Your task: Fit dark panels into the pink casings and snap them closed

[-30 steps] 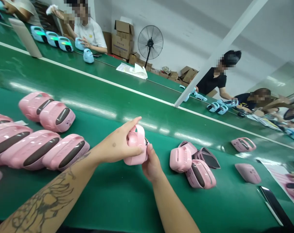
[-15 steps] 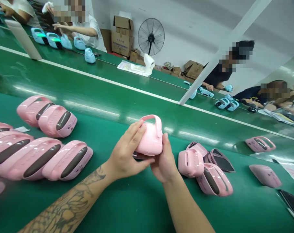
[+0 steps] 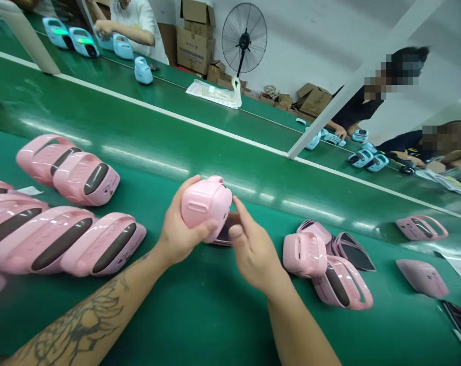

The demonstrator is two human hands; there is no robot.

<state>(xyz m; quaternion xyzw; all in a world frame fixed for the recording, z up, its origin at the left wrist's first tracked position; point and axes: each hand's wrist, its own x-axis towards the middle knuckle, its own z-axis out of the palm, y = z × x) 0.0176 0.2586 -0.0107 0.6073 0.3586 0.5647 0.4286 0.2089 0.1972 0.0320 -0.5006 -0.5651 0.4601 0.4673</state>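
My left hand (image 3: 180, 226) cups a glossy pink plastic casing (image 3: 206, 203), with the fingers curled under it and the tattooed forearm reaching in from the lower left. A dark glossy panel (image 3: 225, 231) shows along the casing's lower right side. My right hand (image 3: 255, 249) is beside it, with the thumb and index finger apart around the panel's end. To the left stand rows of similar pink casings (image 3: 96, 180), and a small pile of them (image 3: 304, 254) lies to the right. Neither hand touches those.
The green conveyor belt (image 3: 238, 315) runs diagonally, with a white-edged rail (image 3: 177, 119) beyond it. A second belt holds light-blue devices (image 3: 142, 71) and co-workers' hands (image 3: 340, 132). Cardboard boxes (image 3: 194, 38) and a standing fan (image 3: 244, 43) are at the back. Dark panels (image 3: 459, 320) lie at the lower right.
The casing has turned, so its handle loop no longer stands on top and its dark side shows low on the right. My right hand has shifted from the pink body to the panel's end.
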